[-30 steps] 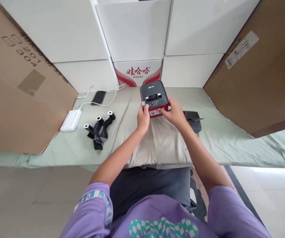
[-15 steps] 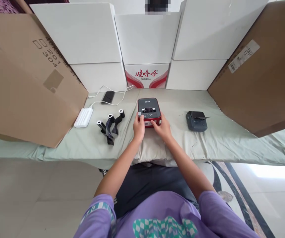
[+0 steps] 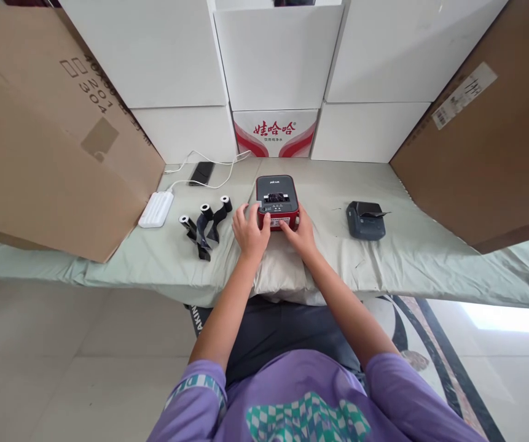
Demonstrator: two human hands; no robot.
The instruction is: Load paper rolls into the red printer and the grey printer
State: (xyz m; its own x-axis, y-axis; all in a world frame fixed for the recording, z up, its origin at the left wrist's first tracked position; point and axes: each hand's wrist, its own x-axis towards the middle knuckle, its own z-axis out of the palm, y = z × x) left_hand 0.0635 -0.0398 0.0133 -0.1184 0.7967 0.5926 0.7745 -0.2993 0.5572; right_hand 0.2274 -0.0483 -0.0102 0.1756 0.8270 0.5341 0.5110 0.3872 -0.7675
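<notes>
A small red and black printer (image 3: pixel 277 188) sits on the cloth-covered table in front of me, a dark strip showing in the slot on its top. My right hand (image 3: pixel 301 234) grips its right front corner, the thumb against the front face. At the left front corner is my left hand (image 3: pixel 251 230), its fingers spread and lifted away from the side, the thumb close to the front edge. Whether that thumb touches the printer I cannot tell. To the left stand several rolls of black film (image 3: pixel 206 212) with white cores, their loose ends curling forward.
A dark grey printer (image 3: pixel 365 221) lies to the right. At left are a white power bank (image 3: pixel 156 210), a white cable (image 3: pixel 209 186) and a black phone-like slab (image 3: pixel 201 174). Cardboard sheets (image 3: pixel 52 141) (image 3: pixel 489 166) flank the table; white boxes (image 3: pixel 278 61) line the back.
My left hand has loosened from the printer's left side and spread its fingers outward to the left. My right hand keeps its hold. The view has tilted slightly downward.
</notes>
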